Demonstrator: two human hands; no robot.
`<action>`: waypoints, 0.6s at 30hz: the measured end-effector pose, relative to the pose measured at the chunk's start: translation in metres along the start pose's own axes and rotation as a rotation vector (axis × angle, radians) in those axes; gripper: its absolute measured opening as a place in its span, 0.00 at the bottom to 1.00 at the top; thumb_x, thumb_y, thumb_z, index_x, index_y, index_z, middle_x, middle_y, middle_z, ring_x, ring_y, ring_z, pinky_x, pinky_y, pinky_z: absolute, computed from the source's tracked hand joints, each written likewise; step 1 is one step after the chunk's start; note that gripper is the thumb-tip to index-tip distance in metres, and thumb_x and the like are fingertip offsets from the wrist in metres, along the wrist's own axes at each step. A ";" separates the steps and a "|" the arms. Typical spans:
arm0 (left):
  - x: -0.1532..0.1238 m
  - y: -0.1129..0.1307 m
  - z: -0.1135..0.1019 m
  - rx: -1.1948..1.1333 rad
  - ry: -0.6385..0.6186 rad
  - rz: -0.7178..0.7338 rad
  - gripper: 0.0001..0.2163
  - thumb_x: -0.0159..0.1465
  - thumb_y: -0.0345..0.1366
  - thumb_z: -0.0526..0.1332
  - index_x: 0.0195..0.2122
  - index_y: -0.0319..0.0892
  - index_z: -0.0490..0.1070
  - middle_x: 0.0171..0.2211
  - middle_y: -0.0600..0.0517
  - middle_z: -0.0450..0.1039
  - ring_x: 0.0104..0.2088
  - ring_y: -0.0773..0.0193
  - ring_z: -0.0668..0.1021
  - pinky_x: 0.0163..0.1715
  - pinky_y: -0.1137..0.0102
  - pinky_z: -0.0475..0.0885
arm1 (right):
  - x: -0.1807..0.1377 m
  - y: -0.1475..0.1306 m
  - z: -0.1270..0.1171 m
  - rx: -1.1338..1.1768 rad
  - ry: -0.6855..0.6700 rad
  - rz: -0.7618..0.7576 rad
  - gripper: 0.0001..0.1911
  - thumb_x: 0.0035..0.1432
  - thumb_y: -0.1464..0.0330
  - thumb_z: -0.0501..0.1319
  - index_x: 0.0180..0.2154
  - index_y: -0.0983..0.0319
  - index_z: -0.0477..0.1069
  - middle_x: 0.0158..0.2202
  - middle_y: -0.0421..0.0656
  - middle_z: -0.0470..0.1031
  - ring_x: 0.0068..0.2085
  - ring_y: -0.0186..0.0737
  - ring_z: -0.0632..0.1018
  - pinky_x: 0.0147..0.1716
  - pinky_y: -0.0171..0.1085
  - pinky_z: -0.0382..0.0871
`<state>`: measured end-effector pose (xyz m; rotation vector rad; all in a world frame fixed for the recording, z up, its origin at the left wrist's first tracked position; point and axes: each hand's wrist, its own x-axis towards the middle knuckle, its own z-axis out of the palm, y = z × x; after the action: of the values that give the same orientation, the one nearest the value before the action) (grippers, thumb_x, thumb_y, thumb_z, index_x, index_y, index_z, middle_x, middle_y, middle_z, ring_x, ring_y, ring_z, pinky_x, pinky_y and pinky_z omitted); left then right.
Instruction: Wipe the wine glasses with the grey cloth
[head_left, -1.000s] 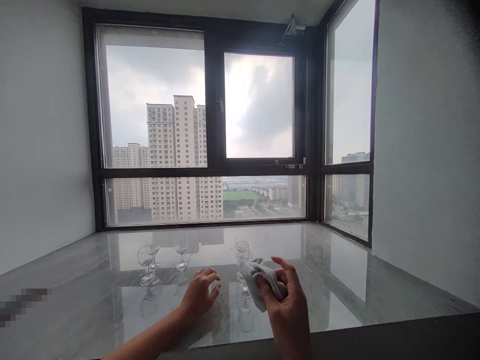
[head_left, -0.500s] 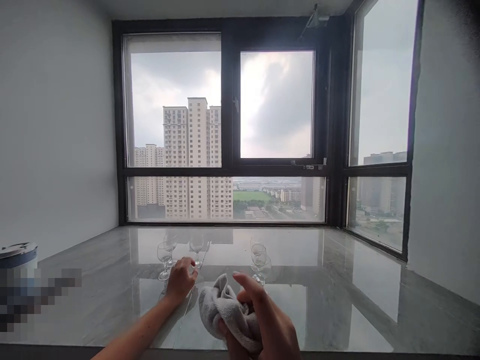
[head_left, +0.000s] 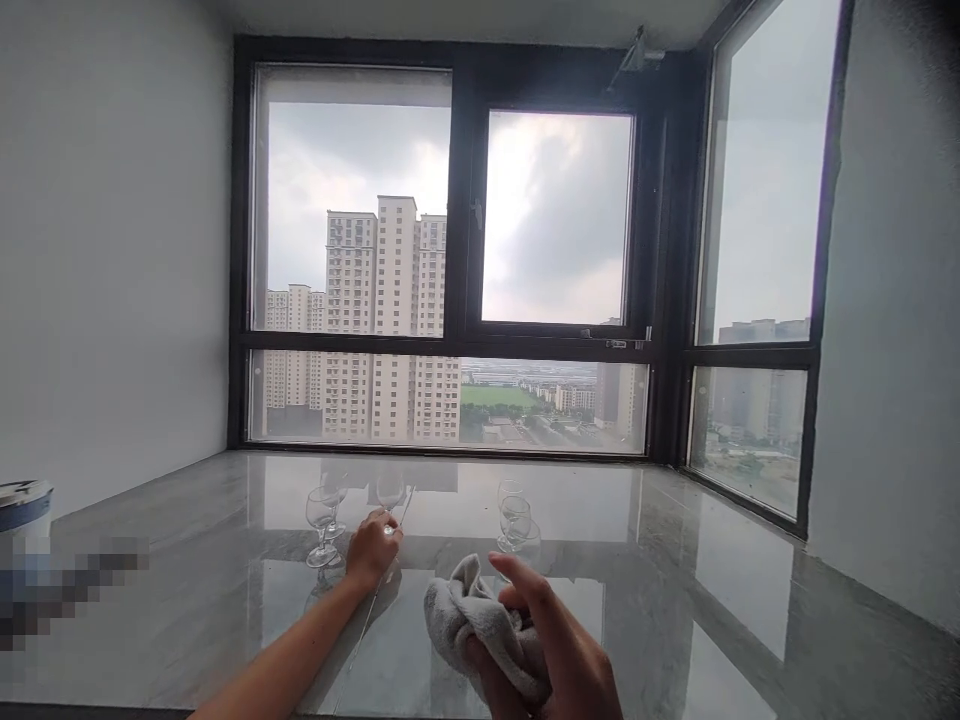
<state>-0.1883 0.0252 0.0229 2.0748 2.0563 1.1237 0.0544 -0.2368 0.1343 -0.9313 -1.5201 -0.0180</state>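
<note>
My left hand [head_left: 375, 548] reaches forward over the shiny grey sill, its fingers closed around the stem of a clear wine glass [head_left: 390, 488]. The glass stands upright, its lower part mostly hidden by the fingers. Just left of that hand are two more stemmed glasses, a nearer one [head_left: 321, 512] and one behind it [head_left: 337, 489]. Close to the camera, my right hand [head_left: 562, 640] grips a bunched light grey cloth [head_left: 480, 615], with the index finger raised above it. Beyond the cloth stands another group of clear glasses [head_left: 515, 518], partly overlapping and faint against the reflections.
The glossy tiled sill [head_left: 652, 620] runs back to dark-framed windows [head_left: 457, 345]. At the left edge stands a white and blue bucket [head_left: 24, 510], with a blurred patch below it. Walls close in on both sides.
My left hand has moved slightly right and its fingers have closed at the glass stem. The right hand and cloth have shifted a little right. The view has tilted slightly.
</note>
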 end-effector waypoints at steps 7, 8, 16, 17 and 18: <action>0.013 -0.009 0.010 -0.095 -0.109 -0.042 0.08 0.60 0.35 0.60 0.37 0.41 0.78 0.39 0.46 0.81 0.42 0.55 0.81 0.39 0.69 0.69 | 0.000 0.034 0.013 0.011 0.011 -0.012 0.18 0.60 0.60 0.59 0.52 0.54 0.71 0.32 0.40 0.74 0.27 0.36 0.75 0.27 0.30 0.69; 0.011 -0.009 0.011 -0.104 -0.114 -0.029 0.09 0.60 0.35 0.60 0.37 0.40 0.78 0.40 0.46 0.81 0.42 0.55 0.81 0.40 0.68 0.69 | 0.000 0.036 0.016 0.019 -0.004 -0.009 0.18 0.60 0.60 0.60 0.52 0.54 0.71 0.32 0.40 0.73 0.26 0.35 0.75 0.26 0.30 0.69; -0.019 0.013 0.004 -0.237 -0.024 0.355 0.09 0.64 0.35 0.55 0.31 0.43 0.74 0.33 0.50 0.76 0.35 0.60 0.78 0.39 0.69 0.70 | -0.002 0.049 0.029 -0.017 -0.047 0.110 0.18 0.60 0.60 0.58 0.50 0.56 0.72 0.33 0.42 0.73 0.27 0.37 0.75 0.28 0.31 0.70; -0.021 0.016 0.002 -0.263 0.012 0.397 0.08 0.65 0.34 0.54 0.32 0.43 0.72 0.33 0.51 0.75 0.35 0.61 0.78 0.39 0.69 0.70 | -0.002 0.051 0.028 -0.027 -0.042 0.124 0.18 0.61 0.59 0.57 0.50 0.57 0.72 0.32 0.42 0.73 0.27 0.37 0.75 0.29 0.31 0.70; -0.022 0.018 0.001 -0.284 0.044 0.420 0.08 0.65 0.34 0.53 0.32 0.44 0.71 0.34 0.51 0.75 0.35 0.61 0.78 0.39 0.69 0.70 | -0.002 0.052 0.026 -0.038 -0.035 0.137 0.18 0.61 0.59 0.58 0.50 0.57 0.72 0.32 0.42 0.73 0.27 0.37 0.75 0.29 0.32 0.70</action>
<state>-0.1689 0.0043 0.0205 2.4019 1.3987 1.4215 0.0612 -0.1890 0.1012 -1.0691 -1.4893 0.0688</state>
